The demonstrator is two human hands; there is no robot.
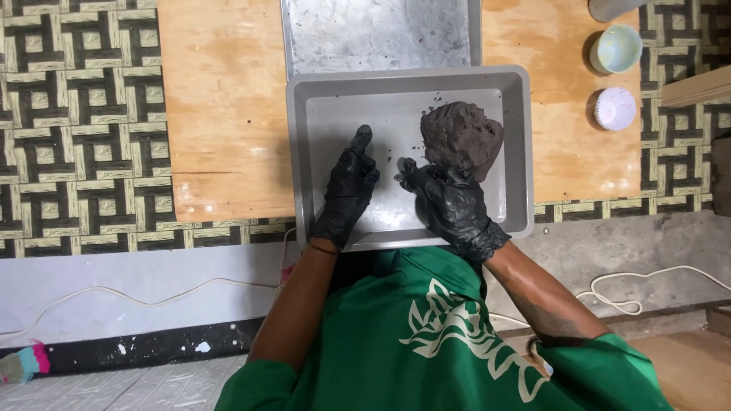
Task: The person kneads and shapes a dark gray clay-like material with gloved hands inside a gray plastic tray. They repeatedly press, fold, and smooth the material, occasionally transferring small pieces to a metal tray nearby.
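Note:
A grey plastic tray [519,137] lies on a plywood board, with a dark brown lump of clay [461,137] in its right half. Both my hands wear black gloves. My left hand [347,190] rests in the tray's left part, index finger stretched out and pointing away from me, holding nothing. My right hand [449,199] sits just below the clay lump, its fingertips touching or nearly touching the lump's lower edge. Small crumbs of clay lie on the tray floor between the hands.
A smeared metal sheet [377,34] lies beyond the tray. On the plywood board [221,114] at the right stand a pale blue cup [617,48] and a white ribbed lid [614,108]. Patterned flooring surrounds the board. White cord [632,293] trails near my right arm.

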